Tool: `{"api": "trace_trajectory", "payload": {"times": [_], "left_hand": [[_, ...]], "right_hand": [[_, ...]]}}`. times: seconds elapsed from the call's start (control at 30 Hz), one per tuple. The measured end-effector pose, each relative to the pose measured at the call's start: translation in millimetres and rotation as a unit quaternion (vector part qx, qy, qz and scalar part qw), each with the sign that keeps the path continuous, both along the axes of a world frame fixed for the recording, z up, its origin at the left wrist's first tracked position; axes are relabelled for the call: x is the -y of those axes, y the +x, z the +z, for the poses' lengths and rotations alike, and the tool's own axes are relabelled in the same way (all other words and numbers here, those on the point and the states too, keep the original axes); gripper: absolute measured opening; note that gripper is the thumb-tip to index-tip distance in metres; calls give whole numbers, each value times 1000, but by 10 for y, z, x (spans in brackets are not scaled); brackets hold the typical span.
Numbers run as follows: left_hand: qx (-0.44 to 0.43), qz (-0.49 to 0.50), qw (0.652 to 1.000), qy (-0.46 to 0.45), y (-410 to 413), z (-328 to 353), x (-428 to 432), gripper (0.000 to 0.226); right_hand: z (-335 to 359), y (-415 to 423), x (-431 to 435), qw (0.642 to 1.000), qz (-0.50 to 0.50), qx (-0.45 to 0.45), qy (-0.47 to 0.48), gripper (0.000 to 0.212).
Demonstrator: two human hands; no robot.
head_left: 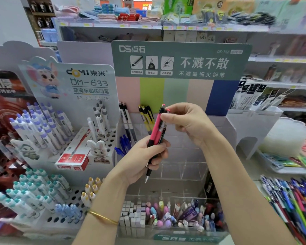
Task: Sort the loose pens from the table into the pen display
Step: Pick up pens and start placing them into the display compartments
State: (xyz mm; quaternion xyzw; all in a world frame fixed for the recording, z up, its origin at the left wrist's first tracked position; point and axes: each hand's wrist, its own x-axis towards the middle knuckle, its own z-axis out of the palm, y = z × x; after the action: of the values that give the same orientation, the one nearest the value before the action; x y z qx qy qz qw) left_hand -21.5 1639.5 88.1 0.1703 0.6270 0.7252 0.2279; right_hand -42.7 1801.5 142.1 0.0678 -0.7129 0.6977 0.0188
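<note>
Pink pens [157, 127], a small bunch with a darker one behind, stand tilted at the centre of view, tips toward 7 o'clock; the left hand [145, 156] grips their lower barrels, fingers curled round; the right hand [189, 124] pinches their tops between thumb and forefinger; the pen display [180, 61] rises behind at 12 o'clock; loose pens [290, 202] lie heaped at 4 o'clock.

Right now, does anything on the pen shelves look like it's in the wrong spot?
Yes. A red-and-white box lies slantwise across the white holed stand, covering holes where pens should stand upright like the purple-capped pens beside it. The left hand and right hand both hold a pink pen, not yet sorted.
</note>
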Motion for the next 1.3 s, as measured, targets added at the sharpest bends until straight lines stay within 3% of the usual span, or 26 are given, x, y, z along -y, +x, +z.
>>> {"api": "trace_trajectory", "payload": {"times": [0.1,0.17,0.3,0.37,0.5,0.6,0.7,0.87,0.97,1.1,1.2,1.3], "left_hand": [[6,-15,1000,2,0,10,-54,10],[11,-15,1000,-5,-5,15,-87,10],[23,-1,1000,-4,-21,-1,-112,9],[28,16,999,-2,-32,-15,-112,10],[41,45,998,13,-48,-26,-118,12],[47,51,997,22,-49,-23,-132,12],[51,50,997,28,-36,-25,-126,12],[61,53,996,37,-5,-38,-113,23],[74,58,994,53,13,-45,-116,35],[73,61,992,78,56,-73,-120,34],[60,51,992,100,111,-92,-152,31],[44,42,992,108,181,-112,-239,34]], "right_hand": [[-39,6,-28,999,47,9,6,20],[-9,-3,-45,999,38,-8,24,11],[187,-96,-194,994,-60,-70,-51,10],[287,-137,-287,979,-143,-139,-42,11],[288,-253,-303,915,-244,-248,205,10],[132,-389,-193,884,-200,-194,376,19],[-11,-464,-122,881,-151,-116,433,19],[-51,-530,-84,885,-158,-90,429,20],[-100,-473,-89,901,-193,-92,378,24],[-126,-238,-160,916,-227,-131,303,21],[-140,58,-202,935,-192,-129,270,13],[-249,358,-226,956,-94,-70,269,18]]}}
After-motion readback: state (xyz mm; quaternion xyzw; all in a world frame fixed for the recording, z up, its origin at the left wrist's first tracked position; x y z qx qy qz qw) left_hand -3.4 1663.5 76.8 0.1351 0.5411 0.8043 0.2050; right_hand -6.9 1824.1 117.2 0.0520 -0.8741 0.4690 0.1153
